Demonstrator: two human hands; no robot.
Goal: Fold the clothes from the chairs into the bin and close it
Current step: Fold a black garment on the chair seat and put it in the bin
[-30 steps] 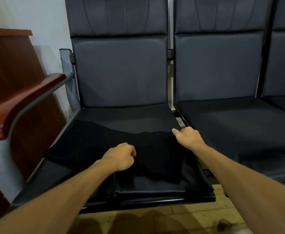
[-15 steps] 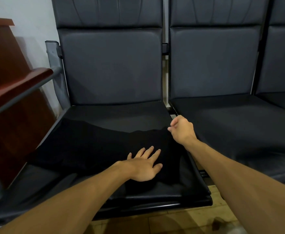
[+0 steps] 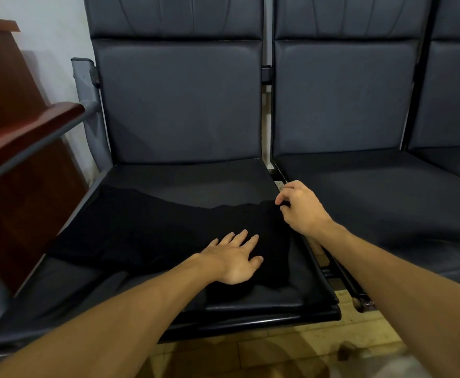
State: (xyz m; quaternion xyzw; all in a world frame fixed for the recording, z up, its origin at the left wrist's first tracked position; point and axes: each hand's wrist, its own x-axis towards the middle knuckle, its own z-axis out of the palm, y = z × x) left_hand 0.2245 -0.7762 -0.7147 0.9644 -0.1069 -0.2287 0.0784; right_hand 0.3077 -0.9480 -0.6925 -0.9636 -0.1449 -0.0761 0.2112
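Pressing down with straight, spread fingers, the left hand (image 3: 234, 257) lies flat on the black garment (image 3: 147, 236), toward the cloth's 4 o'clock part. The right hand (image 3: 302, 208) sits at the garment's 2 o'clock corner with fingers curled, thumb and forefinger closed on the cloth edge in what looks like a pinch, though dark cloth on dark seat makes the exact hold hard to read.

The garment is spread on the seat (image 3: 196, 181) of the left-most chair, dead ahead at 12 o'clock from the person. Its long axis runs across the seat from about 9 o'clock to 3 o'clock, and its far edge dips unevenly. The wide stretch of cloth extends toward 9 o'clock, away from both hands, near the wooden armrest (image 3: 32, 126).

Both hands are at the 3 o'clock end, so a fold would likely carry the pinched corner over toward 9 o'clock, with the flat left hand serving as anchor. The right hand is the nearer to a free corner. The neighbouring seat (image 3: 373, 192) at 2 o'clock carries no clothes, and no bin is in view.
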